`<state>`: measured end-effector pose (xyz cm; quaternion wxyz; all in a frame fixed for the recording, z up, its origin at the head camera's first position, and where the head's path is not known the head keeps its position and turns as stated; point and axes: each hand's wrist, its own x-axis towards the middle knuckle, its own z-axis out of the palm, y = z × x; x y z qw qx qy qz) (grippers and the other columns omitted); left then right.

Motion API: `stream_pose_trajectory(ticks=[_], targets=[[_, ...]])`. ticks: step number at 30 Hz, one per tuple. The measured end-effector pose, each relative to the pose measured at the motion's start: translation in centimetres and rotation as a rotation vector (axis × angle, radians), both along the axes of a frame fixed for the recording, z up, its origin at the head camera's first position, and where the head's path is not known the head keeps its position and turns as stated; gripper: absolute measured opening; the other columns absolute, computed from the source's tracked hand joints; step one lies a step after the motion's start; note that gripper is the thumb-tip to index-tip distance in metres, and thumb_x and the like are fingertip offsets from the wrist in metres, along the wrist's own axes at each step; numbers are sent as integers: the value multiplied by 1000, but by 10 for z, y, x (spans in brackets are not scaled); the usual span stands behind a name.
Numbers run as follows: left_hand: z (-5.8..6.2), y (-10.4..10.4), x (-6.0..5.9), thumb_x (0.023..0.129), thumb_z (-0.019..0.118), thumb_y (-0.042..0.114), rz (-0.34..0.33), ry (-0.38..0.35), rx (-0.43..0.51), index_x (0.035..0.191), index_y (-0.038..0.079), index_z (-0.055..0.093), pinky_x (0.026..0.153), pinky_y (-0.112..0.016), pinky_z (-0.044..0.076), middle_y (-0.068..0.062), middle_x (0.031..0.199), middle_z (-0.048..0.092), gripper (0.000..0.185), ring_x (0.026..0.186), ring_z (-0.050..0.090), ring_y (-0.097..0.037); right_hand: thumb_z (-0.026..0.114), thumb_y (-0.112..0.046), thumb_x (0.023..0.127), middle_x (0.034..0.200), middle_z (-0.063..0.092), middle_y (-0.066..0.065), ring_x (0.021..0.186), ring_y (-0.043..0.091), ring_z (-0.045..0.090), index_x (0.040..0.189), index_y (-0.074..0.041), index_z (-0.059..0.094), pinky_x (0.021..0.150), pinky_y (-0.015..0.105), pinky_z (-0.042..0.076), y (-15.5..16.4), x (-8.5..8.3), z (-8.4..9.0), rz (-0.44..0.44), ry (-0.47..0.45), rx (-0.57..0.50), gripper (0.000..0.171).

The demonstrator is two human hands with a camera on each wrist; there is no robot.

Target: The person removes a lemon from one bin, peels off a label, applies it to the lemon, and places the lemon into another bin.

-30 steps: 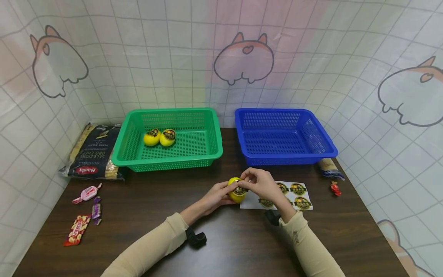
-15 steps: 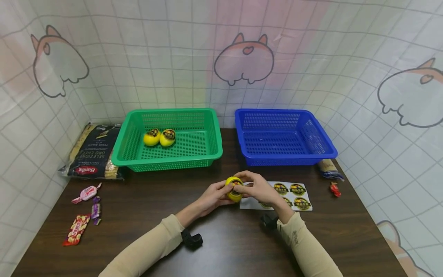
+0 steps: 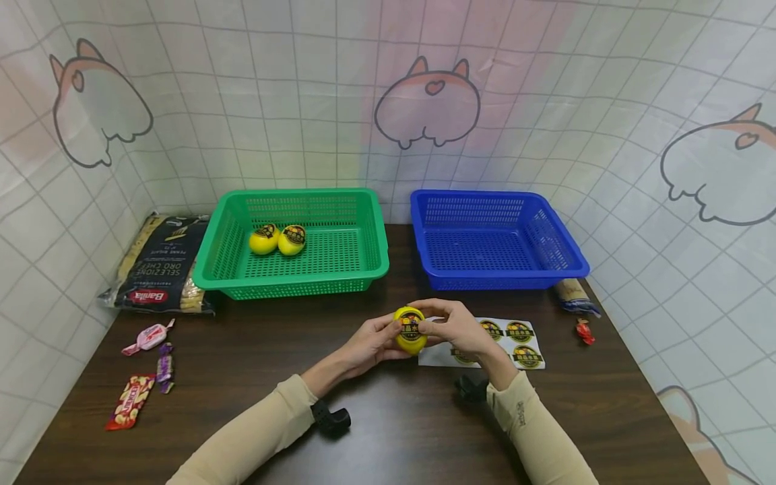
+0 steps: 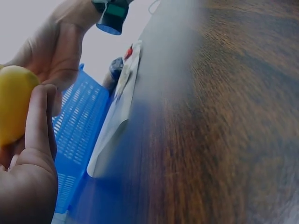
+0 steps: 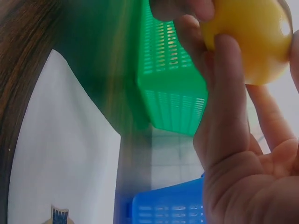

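Observation:
In the head view a yellow lemon (image 3: pixel 410 344) is held between both hands, over the table's middle. A round black-and-gold sticker (image 3: pixel 411 326) faces up on it. My left hand (image 3: pixel 366 347) grips the lemon from the left, its thumb at the sticker's left edge. From the right, my right hand (image 3: pixel 457 331) holds it too, thumb on the sticker's right edge and fingers curled behind. The left wrist view shows fingers under the lemon (image 4: pixel 16 102); in the right wrist view fingers support the lemon (image 5: pixel 254 42) from below. A white sticker sheet (image 3: pixel 435 357) lies partly beneath the right hand.
A green basket (image 3: pixel 291 285) with two stickered lemons (image 3: pixel 279 240) stands at the back left. Right of it is a blue basket (image 3: pixel 503 276). A pasta bag (image 3: pixel 164 266) and wrapped sweets (image 3: pixel 148 337) lie left; a small packet (image 3: pixel 576 296) and red candy (image 3: pixel 585 331) lie right.
Both hands and the lemon have shifted slightly left. The sticker, earlier jutting past the lemon's right side, now lies against its surface, with the right thumb pressing its edge.

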<state>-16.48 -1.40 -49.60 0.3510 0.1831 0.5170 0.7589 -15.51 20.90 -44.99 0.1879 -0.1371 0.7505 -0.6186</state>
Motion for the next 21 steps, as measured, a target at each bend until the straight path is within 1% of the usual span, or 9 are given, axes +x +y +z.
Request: stream_pose_trajectory(ticks=[2,7,9,11,13,15,19,21], targets=[[1,-1,0,103,50,43,-8,-1,7,151,-2,34,93,-35,60,-6,121,62,68,101,71,-13,69,-23,94,124,61,24,94,19,74,139,1,54,77,47,63,0,0,0,2,-2,-23,52],[1,-2,1,102,49,45,-16,-14,28,151,-4,32,93,-34,60,-6,122,62,71,102,71,-14,70,-24,93,111,67,7,90,15,74,138,5,53,76,48,63,0,1,0,6,-2,-60,56],[0,-3,1,103,45,45,-18,-23,36,151,-5,31,93,-34,60,-5,122,62,70,103,70,-15,70,-26,93,108,69,3,90,15,73,137,5,54,76,49,63,-1,1,0,2,-5,-61,57],[0,-3,1,104,43,44,-20,-34,40,151,-5,30,93,-34,60,-5,122,62,69,104,70,-15,70,-27,93,107,70,2,90,15,73,137,4,55,77,51,62,-1,1,0,-3,-5,-54,56],[-1,-3,0,104,41,45,-24,-43,43,152,-5,29,94,-34,59,-5,122,61,70,103,70,-16,70,-28,93,108,71,4,90,15,73,136,3,55,79,54,61,-1,1,-1,-8,-3,-42,54],[-1,-4,0,104,41,47,-26,-53,41,152,-4,28,95,-34,59,-6,124,61,71,103,70,-17,69,-27,95,111,72,8,91,14,73,136,2,55,81,56,60,-1,0,-2,1,6,-22,52],[-6,-11,0,103,44,48,-21,-61,3,153,-3,28,94,-35,59,-11,127,60,74,102,71,-18,62,-23,99,124,66,22,96,13,73,138,1,53,87,57,59,2,-2,-4,81,24,26,47],[-7,-15,1,103,44,48,-17,-62,-32,153,-2,29,94,-35,60,-12,128,60,71,102,71,-18,57,-24,102,128,64,25,96,14,73,139,-1,53,88,56,59,2,-4,-4,122,36,72,44]])
